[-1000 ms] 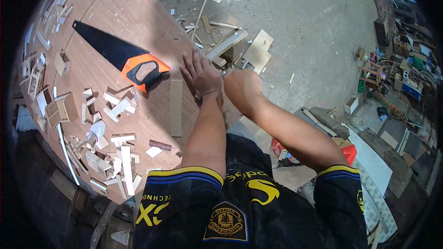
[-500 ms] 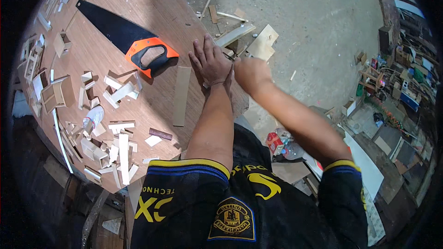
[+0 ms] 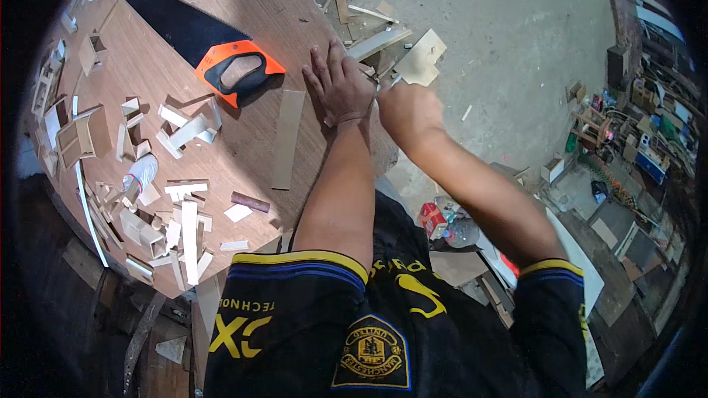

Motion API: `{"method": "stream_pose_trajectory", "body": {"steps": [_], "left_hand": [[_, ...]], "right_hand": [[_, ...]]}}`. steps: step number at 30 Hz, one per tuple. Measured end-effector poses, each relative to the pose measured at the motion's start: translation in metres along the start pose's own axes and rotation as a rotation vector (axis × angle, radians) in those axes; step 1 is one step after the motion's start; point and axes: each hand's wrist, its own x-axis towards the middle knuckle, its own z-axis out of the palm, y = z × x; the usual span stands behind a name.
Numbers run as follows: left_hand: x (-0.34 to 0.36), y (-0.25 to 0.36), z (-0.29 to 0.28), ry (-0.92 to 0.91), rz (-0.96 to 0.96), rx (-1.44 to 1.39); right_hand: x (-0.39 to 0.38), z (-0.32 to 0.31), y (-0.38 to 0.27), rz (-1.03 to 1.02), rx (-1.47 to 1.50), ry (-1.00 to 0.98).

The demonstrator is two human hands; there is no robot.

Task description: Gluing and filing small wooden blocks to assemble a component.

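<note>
My left hand (image 3: 344, 90) lies flat with spread fingers on the right edge of the wooden table (image 3: 254, 11). Just beyond that edge, my right hand (image 3: 410, 112) is closed in a fist, slightly blurred. A small thin pale and dark bit shows between the two hands, but what the fist grips is mostly hidden. Beside my left forearm lies a flat wooden strip (image 3: 288, 140). Further left is a handsaw (image 3: 236, 70) with an orange and black handle, its dark blade pointing to the far left.
Small wooden pieces (image 3: 184, 129) and a white roll (image 3: 141, 171) cover the table's left side. A brown stick (image 3: 251, 202) lies near its front. Wood offcuts (image 3: 422, 57) litter the concrete floor (image 3: 531, 44). Bottles (image 3: 463, 232) and a red package (image 3: 434, 220) stand below my right arm.
My right fist has shifted slightly right, a little further from my left hand, which stays flat on the table edge. The whole view has moved a little, so the saw and strip appear higher.
</note>
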Motion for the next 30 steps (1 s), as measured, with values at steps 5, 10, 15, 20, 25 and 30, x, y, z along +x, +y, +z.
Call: {"method": "stream_pose_trajectory", "body": {"steps": [5,10,15,20,25,30], "left_hand": [[-0.007,-0.009,0.020,0.100,0.049,0.054],[0.001,-0.005,0.009,0.099,-0.007,-0.100],[-0.008,-0.006,0.010,-0.025,-0.020,-0.077],[0.005,0.003,0.003,-0.013,-0.022,-0.073],[-0.009,-0.007,0.011,0.025,-0.005,0.009],[0.005,0.010,-0.011,-0.045,-0.004,-0.109]], "right_hand": [[-0.003,-0.027,0.000,-0.091,-0.143,-0.041],[-0.016,-0.030,-0.008,-0.085,-0.137,-0.032],[-0.010,-0.019,0.004,-0.120,-0.096,0.095],[-0.010,-0.003,0.003,-0.056,-0.110,0.153],[-0.024,-0.029,0.002,-0.164,-0.192,0.051],[-0.018,-0.002,0.002,-0.024,-0.134,0.147]]}}
